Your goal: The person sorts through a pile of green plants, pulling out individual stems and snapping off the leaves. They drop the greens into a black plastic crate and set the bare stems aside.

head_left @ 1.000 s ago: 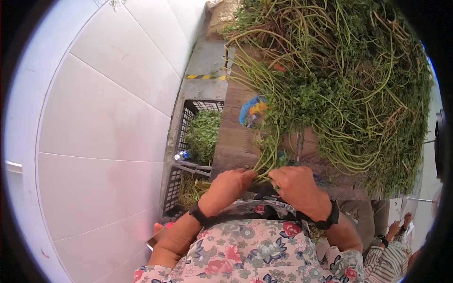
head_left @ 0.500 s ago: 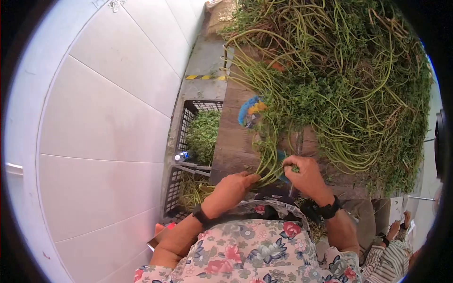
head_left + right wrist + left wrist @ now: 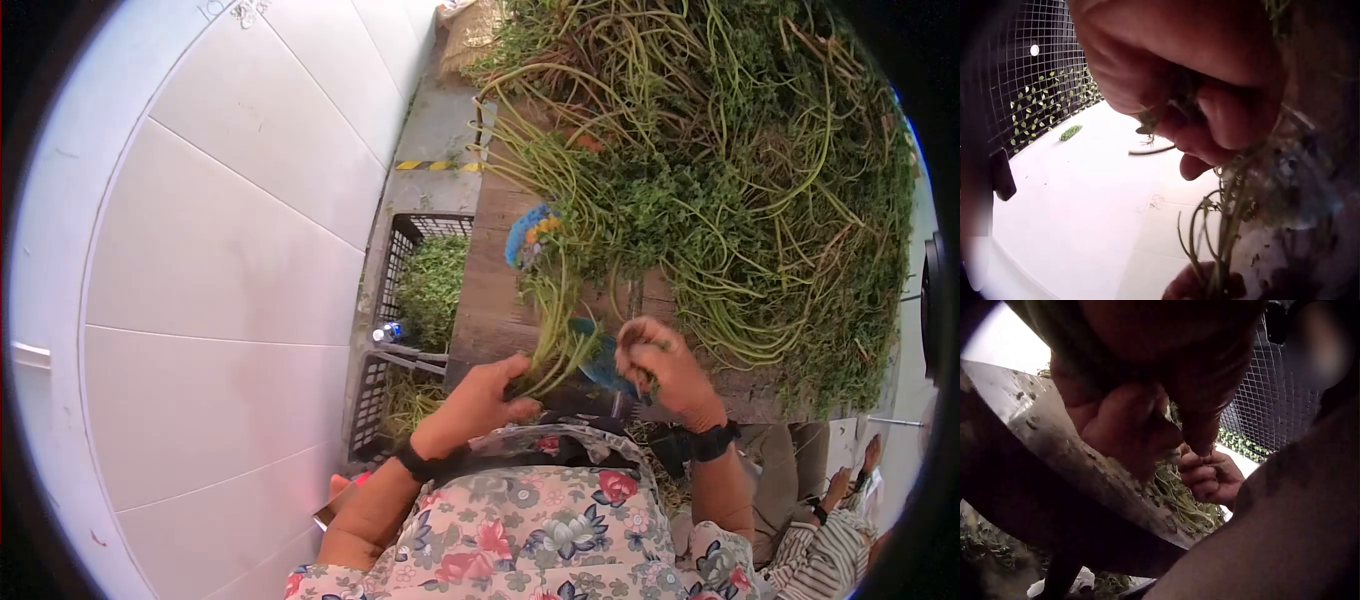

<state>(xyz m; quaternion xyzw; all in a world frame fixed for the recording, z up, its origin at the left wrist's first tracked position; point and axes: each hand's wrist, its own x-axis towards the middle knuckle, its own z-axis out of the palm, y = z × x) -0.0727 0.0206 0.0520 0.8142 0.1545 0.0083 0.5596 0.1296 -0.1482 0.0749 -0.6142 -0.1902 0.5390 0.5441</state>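
At the near edge of the wooden table [image 3: 490, 310], the left hand [image 3: 475, 405] grips a bundle of long green stems [image 3: 552, 325]. To its right, apart from the bundle, the right hand [image 3: 672, 378] has curled fingers around small leafy bits. The right wrist view shows those green bits [image 3: 1147, 122] poking out of the right hand [image 3: 1191, 81], with the stems [image 3: 1229, 228] rising from the left hand [image 3: 1204, 281] below. In the left wrist view the left hand [image 3: 1135, 425] is dark and its grip is partly hidden; the right hand [image 3: 1213, 478] shows beyond it.
A large heap of greens [image 3: 740, 200] covers the table's far and right parts. A blue and yellow item [image 3: 530, 236] and a teal item [image 3: 603, 362] lie nearby. Black crates [image 3: 385, 262] of greens stand left, beside a white wall [image 3: 230, 250]. Another person's striped sleeve [image 3: 825, 550] shows lower right.
The right hand has moved away to the right from the stems, with leafy bits in its fingers. The left hand has shifted slightly left, and the bundle's stems have swung left, uncovering more teal.
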